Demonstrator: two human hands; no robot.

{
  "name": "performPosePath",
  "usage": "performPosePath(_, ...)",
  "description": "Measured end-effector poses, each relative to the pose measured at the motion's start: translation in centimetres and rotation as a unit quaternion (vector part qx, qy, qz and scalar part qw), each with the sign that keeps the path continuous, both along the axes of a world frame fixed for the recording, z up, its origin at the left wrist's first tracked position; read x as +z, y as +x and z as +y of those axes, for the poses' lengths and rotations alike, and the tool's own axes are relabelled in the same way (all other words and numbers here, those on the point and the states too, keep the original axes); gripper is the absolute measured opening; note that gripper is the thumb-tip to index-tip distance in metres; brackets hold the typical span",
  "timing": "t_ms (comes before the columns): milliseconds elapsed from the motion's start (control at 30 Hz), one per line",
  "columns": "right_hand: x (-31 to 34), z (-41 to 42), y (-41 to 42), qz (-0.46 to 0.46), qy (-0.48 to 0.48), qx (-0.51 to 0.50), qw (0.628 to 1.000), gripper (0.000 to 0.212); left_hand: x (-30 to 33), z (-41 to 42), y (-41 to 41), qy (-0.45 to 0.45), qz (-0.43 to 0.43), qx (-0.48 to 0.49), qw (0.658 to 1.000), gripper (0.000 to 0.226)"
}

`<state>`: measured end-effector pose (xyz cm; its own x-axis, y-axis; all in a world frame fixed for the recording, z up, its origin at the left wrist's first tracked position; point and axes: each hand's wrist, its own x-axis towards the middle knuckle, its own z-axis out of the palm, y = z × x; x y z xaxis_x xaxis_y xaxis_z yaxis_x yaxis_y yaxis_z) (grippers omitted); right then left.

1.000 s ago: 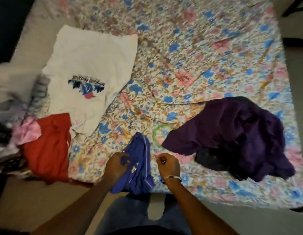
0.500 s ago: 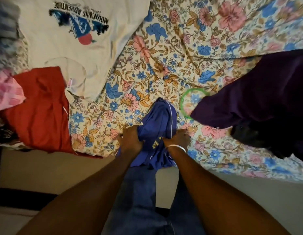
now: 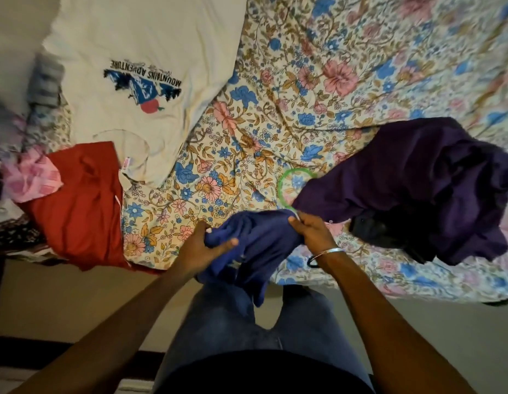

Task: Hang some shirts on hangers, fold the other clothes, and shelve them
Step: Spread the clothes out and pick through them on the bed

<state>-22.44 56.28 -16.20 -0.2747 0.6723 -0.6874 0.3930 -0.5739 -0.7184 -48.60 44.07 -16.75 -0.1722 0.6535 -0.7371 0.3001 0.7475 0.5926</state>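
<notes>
2 hands grip a bunched blue garment (image 3: 255, 245) at the near edge of the floral bedsheet (image 3: 318, 89): the left hand (image 3: 201, 248) curls round its left side, the right hand (image 3: 312, 231) pinches its top right corner. Left of the blue garment lie a red garment (image 3: 79, 206) and a white printed T-shirt (image 3: 139, 75); right of it, a purple garment (image 3: 412, 180) partly covers a green ring (image 3: 284, 180).

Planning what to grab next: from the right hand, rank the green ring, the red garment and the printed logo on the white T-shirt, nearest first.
From the right hand:
1. Green ring, just beyond it, partly under purple cloth.
2. Red garment, far left at the bed edge.
3. Printed logo, upper left, farthest.
</notes>
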Motion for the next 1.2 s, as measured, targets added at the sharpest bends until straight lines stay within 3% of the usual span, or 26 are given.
performPosePath(67, 3.9, 2.7, 1.5, 0.028, 0.05, 0.005, 0.998, 0.055, 3.5, 1.2, -0.7, 0.049, 0.078, -0.083, 0.992, 0.066)
performPosePath(133, 8.1, 5.6, 3.2, 0.028, 0.117, 0.032, 0.992, 0.072, 6.7, 3.1, -1.0, 0.153, 0.176, -0.146, 0.961, 0.055)
performPosePath(233, 12.3, 9.3, 5.9, 0.007, 0.194, 0.1, 0.976, 0.041, 11.1, 7.7, -0.9, 0.261, 0.341, -0.219, 0.876, 0.034)
performPosePath(333, 15.2, 11.5, 9.7, -0.059, 0.267, 0.217, 0.937, 0.065, 15.5, 12.0, 1.0, 0.256, 0.425, -0.306, 0.813, 0.014)
performPosePath(400, 16.0, 12.0, 12.7, -0.109, 0.286, 0.308, 0.901, 0.061, 17.7, 14.9, 2.2, 0.268, 0.447, -0.347, 0.78, 0.012)
performPosePath(467, 17.4, 11.6, 15.9, -0.112, 0.299, 0.308, 0.896, 0.058, 18.8, 17.6, 5.2, 0.292, 0.372, -0.353, 0.808, 0.008)
performPosePath(533, 19.3, 10.8, 17.6, -0.078, 0.308, 0.266, 0.91, 0.059, 18.6, 18.9, 9.5, 0.301, 0.218, -0.372, 0.851, 0.022)
performPosePath(600, 22.0, 10.5, 19.3, -0.048, 0.322, 0.235, 0.916, 0.059, 17.5, 18.9, 15.8, 0.261, 0.105, -0.457, 0.844, 0.083)
performPosePath(633, 23.5, 10.7, 20.7, -0.047, 0.328, 0.216, 0.918, 0.06, 16.3, 18.8, 19.2, 0.238, 0.077, -0.49, 0.835, 0.101)
performPosePath(667, 25.3, 10.8, 21.9, -0.049, 0.333, 0.202, 0.92, 0.062, 15.1, 18.8, 21.9, 0.229, 0.061, -0.5, 0.833, 0.102)
performPosePath(767, 30.6, 12.0, 28.0, -0.078, 0.376, 0.145, 0.912, 0.061, 14.0, 19.7, 28.4, 0.256, 0.06, -0.473, 0.841, 0.053)
performPosePath(867, 33.5, 13.5, 33.3, -0.136, 0.424, 0.067, 0.893, 0.056, 15.1, 22.5, 30.5, 0.362, 0.089, -0.38, 0.847, 0.047)
performPosePath(933, 33.7, 15.3, 35.7, -0.182, 0.461, 0.01, 0.868, 0.065, 17.1, 24.4, 31.5, 0.414, 0.133, -0.295, 0.851, 0.032)
performPosePath(1033, 30.3, 18.5, 37.4, -0.28, 0.446, -0.058, 0.848, 0.04, 18.8, 26.0, 32.3, 0.41, 0.186, -0.195, 0.871, 0.013)
performPosePath(1067, 28.4, 19.8, 36.7, -0.301, 0.424, -0.064, 0.852, 0.036, 18.9, 25.9, 31.7, 0.397, 0.2, -0.179, 0.878, 0.01)
performPosePath(1133, 24.8, 20.1, 34.3, -0.32, 0.401, -0.067, 0.855, 0.05, 18.1, 24.7, 30.4, 0.39, 0.22, -0.161, 0.88, 0.037)
performPosePath(1200, 21.1, 18.5, 30.8, -0.277, 0.393, -0.076, 0.873, 0.056, 17.0, 22.6, 28.4, 0.391, 0.238, -0.121, 0.881, 0.057)
